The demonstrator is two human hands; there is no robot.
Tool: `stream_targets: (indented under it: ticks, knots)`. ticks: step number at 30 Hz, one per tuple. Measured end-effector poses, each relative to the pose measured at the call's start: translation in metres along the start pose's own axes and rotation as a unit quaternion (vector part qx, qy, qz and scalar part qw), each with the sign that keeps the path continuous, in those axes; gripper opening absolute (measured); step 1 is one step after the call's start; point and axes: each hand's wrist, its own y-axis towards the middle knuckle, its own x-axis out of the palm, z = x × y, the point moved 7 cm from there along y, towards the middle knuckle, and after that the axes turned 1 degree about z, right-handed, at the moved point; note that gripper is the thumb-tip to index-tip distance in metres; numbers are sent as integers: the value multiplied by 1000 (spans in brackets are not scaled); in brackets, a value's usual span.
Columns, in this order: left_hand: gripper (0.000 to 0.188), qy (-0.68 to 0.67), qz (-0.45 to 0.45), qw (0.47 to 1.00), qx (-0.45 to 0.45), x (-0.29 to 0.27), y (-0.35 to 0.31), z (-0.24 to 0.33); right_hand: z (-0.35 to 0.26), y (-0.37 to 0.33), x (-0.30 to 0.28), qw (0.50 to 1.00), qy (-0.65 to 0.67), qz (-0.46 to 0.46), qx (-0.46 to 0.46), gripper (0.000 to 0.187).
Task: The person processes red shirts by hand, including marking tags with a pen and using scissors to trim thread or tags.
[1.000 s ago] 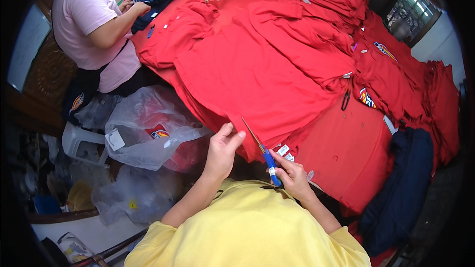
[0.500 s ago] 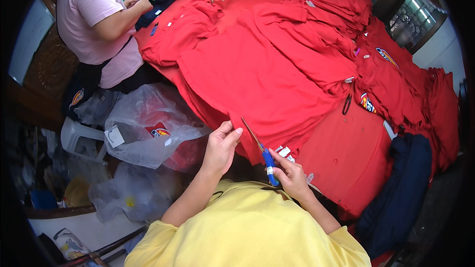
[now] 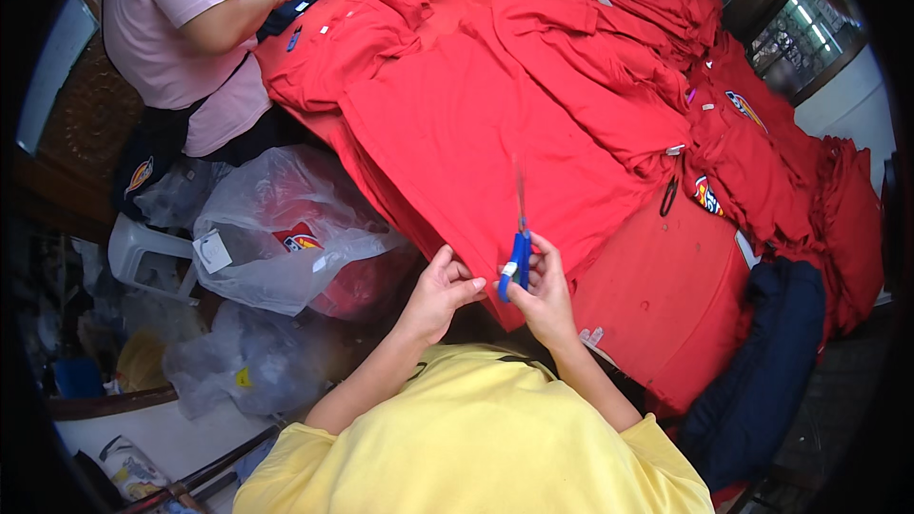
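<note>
A red shirt [image 3: 447,133] lies spread on the table before me, its near edge hanging over the side. That edge is pinched between the thumb and fingers of my left hand [image 3: 440,297]. My right hand [image 3: 545,303] grips blue-handled scissors [image 3: 517,265] just right of the edge. Their thin blades point away from me over the fabric, blurred toward the tip. Only a small gap separates the fingertips of my two hands. Whether the blades are parted I cannot tell.
Piles of red shirts [image 3: 638,9] cover the far and right sides of the red-covered table [image 3: 657,314]. A dark blue garment [image 3: 762,371] hangs at the right. Clear plastic bags [image 3: 257,257] sit lower left by a white stool [image 3: 133,252]. A person in pink [image 3: 171,29] handles dark garments.
My right hand has raised the scissors and turned their blades from upper left to straight away from me. My left hand has shifted slightly down and right along the shirt's edge.
</note>
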Motion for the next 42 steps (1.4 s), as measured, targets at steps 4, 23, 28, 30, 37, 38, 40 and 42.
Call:
stream_targets:
  ticks: [4,23,28,30,37,38,40,42]
  knots:
    - [39,-29,22,999,-37,-13,14,-17,16,3,15,999,15,-28,20,60]
    - [33,-141,141,968,150,-159,165,134,28,-36,-60,983,-69,-94,142,52]
    - [48,-86,294,914,267,-247,170,239,-15,-21,-36,980,175,-86,39,58]
    - [53,-22,317,899,300,-248,164,264,-19,-14,-42,998,32,-51,32,60]
    - [75,299,259,883,254,-168,210,262,6,-7,-4,875,-411,-131,-218,63]
    - [82,379,252,873,175,-155,211,264,2,4,-15,927,-323,-96,-163,61]
    - [78,537,209,812,87,-113,219,287,-22,28,-48,995,-86,-17,-49,53]
    - [77,320,112,901,269,-68,224,330,-75,59,-117,976,-21,168,-139,45]
